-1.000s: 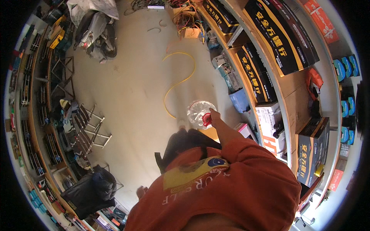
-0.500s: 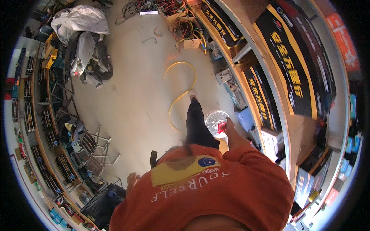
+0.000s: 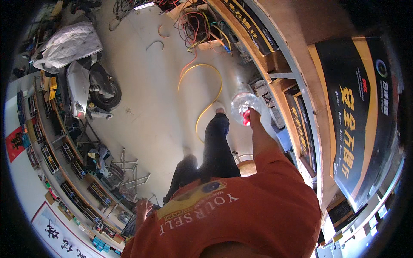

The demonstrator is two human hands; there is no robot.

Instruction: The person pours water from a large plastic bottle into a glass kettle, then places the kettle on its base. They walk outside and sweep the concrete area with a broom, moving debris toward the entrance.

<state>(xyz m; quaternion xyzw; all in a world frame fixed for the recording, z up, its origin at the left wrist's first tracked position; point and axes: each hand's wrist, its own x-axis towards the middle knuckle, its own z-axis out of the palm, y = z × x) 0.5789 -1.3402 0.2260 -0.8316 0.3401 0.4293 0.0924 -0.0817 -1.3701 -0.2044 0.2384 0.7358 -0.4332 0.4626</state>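
Note:
My right hand is stretched out in front of me at the right, closed on the red part of a clear round container. Its walls are see-through and shiny; its exact kind is hard to make out. The container hangs above the floor, just right of my forward foot. At the lower left, my left hand is beside my body, fingers loosely apart, with nothing visible in it.
A yellow hose curves over the floor ahead. A partly covered scooter stands far left. Shelves and a folding metal frame line the left; a wooden shelf unit runs along the right. Tangled cables lie ahead.
My right arm has reached farther forward, carrying the clear container away from my body. Both my legs now show, and the view has shifted as I walk.

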